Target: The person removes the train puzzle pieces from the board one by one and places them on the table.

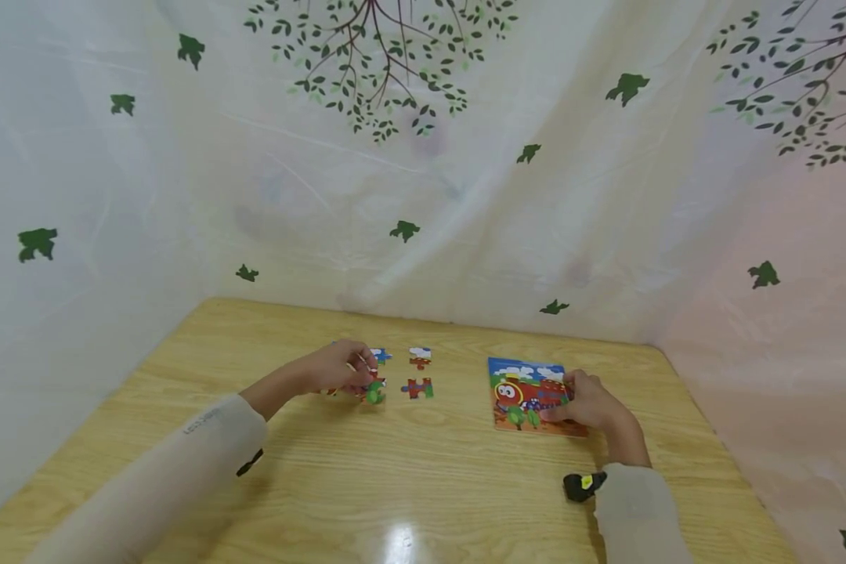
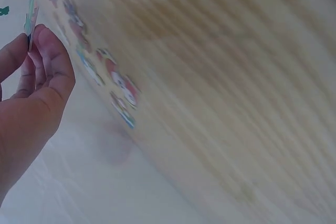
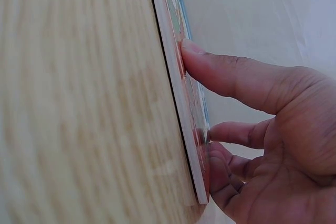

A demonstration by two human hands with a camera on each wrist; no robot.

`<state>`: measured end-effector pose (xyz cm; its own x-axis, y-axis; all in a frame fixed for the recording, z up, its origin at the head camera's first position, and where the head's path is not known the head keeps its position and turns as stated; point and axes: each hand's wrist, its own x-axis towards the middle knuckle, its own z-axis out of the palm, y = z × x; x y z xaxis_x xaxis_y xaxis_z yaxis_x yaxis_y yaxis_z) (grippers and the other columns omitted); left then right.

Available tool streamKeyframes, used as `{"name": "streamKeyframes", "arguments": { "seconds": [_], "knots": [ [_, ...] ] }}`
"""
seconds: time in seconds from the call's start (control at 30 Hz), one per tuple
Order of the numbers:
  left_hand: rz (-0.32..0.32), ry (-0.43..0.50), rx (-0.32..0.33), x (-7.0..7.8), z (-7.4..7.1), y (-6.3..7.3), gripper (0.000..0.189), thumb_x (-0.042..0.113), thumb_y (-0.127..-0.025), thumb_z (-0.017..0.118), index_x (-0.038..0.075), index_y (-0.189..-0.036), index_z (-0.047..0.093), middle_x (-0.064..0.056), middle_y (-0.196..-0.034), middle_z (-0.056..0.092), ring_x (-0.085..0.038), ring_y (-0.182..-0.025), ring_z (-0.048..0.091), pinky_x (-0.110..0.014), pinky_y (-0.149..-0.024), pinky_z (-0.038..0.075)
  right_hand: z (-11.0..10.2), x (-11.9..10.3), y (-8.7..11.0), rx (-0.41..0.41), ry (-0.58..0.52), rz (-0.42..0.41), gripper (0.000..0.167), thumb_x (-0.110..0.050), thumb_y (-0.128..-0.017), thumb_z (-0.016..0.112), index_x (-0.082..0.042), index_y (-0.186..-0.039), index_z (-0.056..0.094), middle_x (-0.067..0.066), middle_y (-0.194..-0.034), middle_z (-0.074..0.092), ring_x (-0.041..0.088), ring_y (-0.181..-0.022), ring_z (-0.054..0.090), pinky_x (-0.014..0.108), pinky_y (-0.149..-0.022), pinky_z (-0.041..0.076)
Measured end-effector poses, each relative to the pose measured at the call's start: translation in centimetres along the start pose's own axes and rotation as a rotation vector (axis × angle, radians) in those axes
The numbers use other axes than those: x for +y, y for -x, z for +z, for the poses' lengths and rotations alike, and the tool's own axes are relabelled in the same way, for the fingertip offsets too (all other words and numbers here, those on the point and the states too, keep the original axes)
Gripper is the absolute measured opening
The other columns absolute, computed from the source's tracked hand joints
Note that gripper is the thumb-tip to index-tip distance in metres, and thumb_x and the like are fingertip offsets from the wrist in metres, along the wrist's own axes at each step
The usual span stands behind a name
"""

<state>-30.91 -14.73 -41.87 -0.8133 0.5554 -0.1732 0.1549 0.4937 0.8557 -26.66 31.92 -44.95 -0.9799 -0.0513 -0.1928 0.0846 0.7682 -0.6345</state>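
My left hand [image 1: 337,366] pinches a jigsaw piece [image 1: 376,390] with green and red on it, between thumb and fingertips. In the left wrist view that jigsaw piece [image 2: 31,22] stands on edge, raised off the table. Loose jigsaw pieces lie beneath and beside this hand, some partly hidden by it. A square puzzle board [image 1: 518,392] with a red cartoon caterpillar lies flat at the right. My right hand [image 1: 592,403] holds its right side. The right wrist view shows the thumb [image 3: 226,74] on the board's face and the other fingers bent at its edge.
To the right of the left hand lie two loose pieces, one blue, white and red [image 1: 420,358], the other red and green [image 1: 419,388]. The wooden table [image 1: 395,470] ends at a leaf-patterned curtain [image 1: 451,258] behind and at both sides.
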Motion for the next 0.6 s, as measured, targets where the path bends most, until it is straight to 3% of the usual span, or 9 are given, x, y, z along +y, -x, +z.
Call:
{"name": "streamKeyframes", "arguments": {
  "seconds": [0.37, 0.6],
  "knots": [
    [-0.065, -0.025, -0.030, -3.1, -2.1, 4.7, 0.015, -0.002, -0.096, 0.064, 0.000, -0.111, 0.062, -0.012, -0.097, 0.064, -0.020, -0.081, 0.061, -0.035, -0.071, 0.055, 0.2, 0.0, 0.1, -0.002, -0.014, 0.002, 0.089, -0.030, -0.084, 0.087, 0.012, -0.142, 0.034, 0.034, -0.138, 0.035, 0.045, -0.121, 0.041, 0.064, -0.107, 0.037],
    [-0.097, -0.034, -0.045, -4.4, -2.5, 6.2, 0.015, -0.004, -0.095, 0.064, -0.002, -0.110, 0.063, -0.009, -0.092, 0.064, -0.018, -0.079, 0.059, -0.032, -0.069, 0.053, 0.1, 0.0, 0.0, -0.002, -0.014, 0.011, 0.091, -0.030, -0.084, 0.087, 0.013, -0.143, 0.033, 0.033, -0.137, 0.035, 0.045, -0.120, 0.042, 0.064, -0.107, 0.036]
  ]
}}
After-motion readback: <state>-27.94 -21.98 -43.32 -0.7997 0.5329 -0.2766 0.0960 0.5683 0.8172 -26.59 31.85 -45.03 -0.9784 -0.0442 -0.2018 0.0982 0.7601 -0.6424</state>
